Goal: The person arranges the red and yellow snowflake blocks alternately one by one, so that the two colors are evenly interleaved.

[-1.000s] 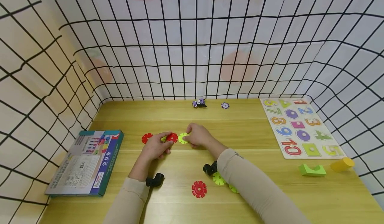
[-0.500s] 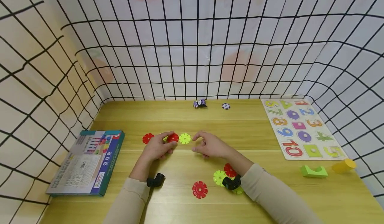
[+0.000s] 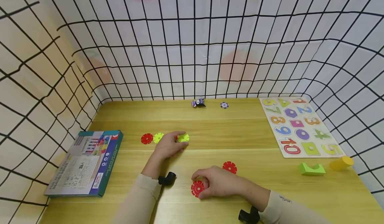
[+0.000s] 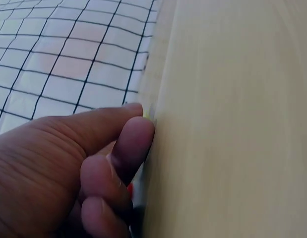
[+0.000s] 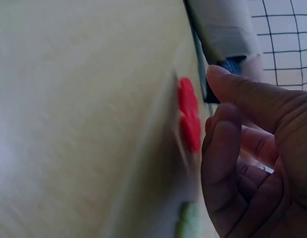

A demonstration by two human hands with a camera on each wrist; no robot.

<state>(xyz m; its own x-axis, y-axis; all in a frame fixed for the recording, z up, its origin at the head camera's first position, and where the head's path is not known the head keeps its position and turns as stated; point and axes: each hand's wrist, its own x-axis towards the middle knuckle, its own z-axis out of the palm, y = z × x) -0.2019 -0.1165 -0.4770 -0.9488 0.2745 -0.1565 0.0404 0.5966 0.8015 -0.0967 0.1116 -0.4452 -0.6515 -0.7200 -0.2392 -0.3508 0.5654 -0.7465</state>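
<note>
Red disc point(image 3: 196, 188) beneath right hand point(image 3: 222, 181), between thumb and forefinger.

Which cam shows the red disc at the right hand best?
Head: the red disc shows its face and notched rim, only its right edge covered by the right hand. Right wrist: apparently the same disc, blurred and nearly edge-on. Left wrist: just a red sliver; can't tell which disc.
</note>
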